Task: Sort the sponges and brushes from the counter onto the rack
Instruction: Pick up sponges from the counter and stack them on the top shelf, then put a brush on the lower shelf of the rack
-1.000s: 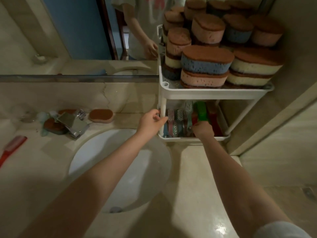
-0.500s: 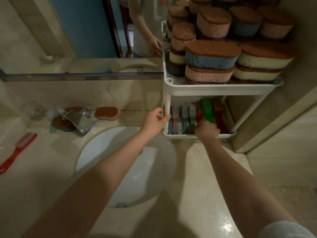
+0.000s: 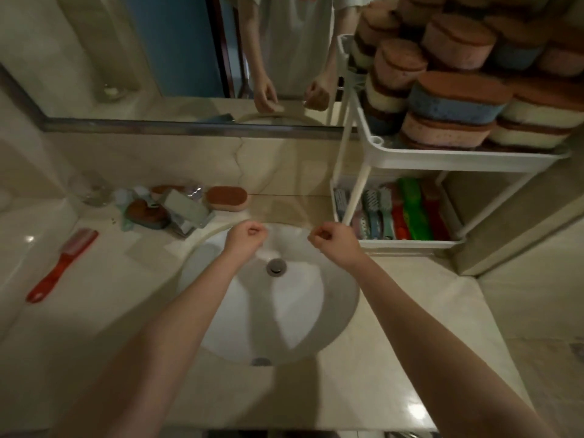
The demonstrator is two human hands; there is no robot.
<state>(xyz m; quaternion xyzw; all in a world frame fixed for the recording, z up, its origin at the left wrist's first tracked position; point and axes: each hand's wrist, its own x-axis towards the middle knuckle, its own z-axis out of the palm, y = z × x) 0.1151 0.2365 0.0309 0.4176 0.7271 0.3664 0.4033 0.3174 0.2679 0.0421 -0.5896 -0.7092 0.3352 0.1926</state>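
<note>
- Both hands hung over the sink (image 3: pixel 221 311), apart from each other and touching nothing.
- The left hand (image 3: pixel 246 237) was curled into a loose fist with nothing in it.
- The right hand (image 3: pixel 335 243) was likewise curled and empty, near the rack's lower front corner.
- The white rack (image 3: pixel 458 159) stood at the counter's right end; its upper shelf was piled with stacked sponges (image 3: pixel 455 105), brown-topped over blue, pink and cream.
- On the lower shelf, brushes (image 3: pixel 395 213) lay side by side, a green one among red and patterned ones.
- A red brush (image 3: pixel 63 263) lay on the counter (image 3: pixel 363 374) well left of the sink.
- A brown-topped sponge (image 3: pixel 227 199) sat just right of the faucet (image 3: pixel 186 210); another sponge (image 3: pixel 145 213) lay left of it, possibly among other clutter too dim to make out.
</note>
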